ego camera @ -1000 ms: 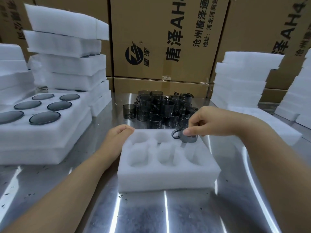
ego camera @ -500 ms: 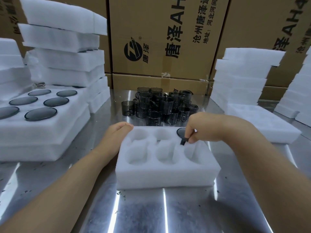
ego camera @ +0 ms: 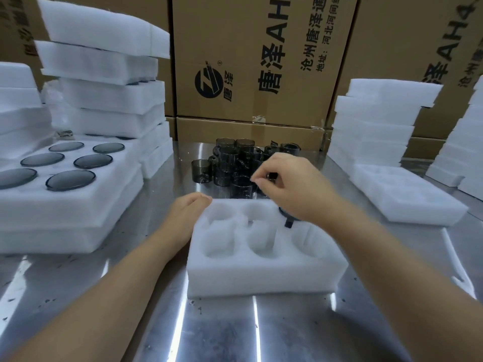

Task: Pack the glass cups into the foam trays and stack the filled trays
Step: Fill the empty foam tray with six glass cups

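Observation:
A white foam tray (ego camera: 261, 273) with six pockets lies on the steel table in front of me. One dark glass cup (ego camera: 288, 221) sits in its back right pocket with the handle showing; the other pockets are empty. Behind the tray stands a cluster of several smoky glass cups (ego camera: 230, 165). My right hand (ego camera: 295, 186) hovers over that cluster with bent fingers, and I cannot tell whether they grip a cup. My left hand (ego camera: 188, 212) rests with relaxed fingers against the tray's back left corner.
A filled foam tray (ego camera: 78, 205) tops a low stack at the left, with a taller foam stack (ego camera: 109, 95) behind it. More foam trays (ego camera: 373, 126) stand at the right, one empty tray (ego camera: 407, 194) in front. Cardboard boxes (ego camera: 261, 61) wall off the back.
My right hand lowered a cup into the tray's back right pocket, let it go, and rose back over the cluster of cups. My left hand stayed at the tray's corner.

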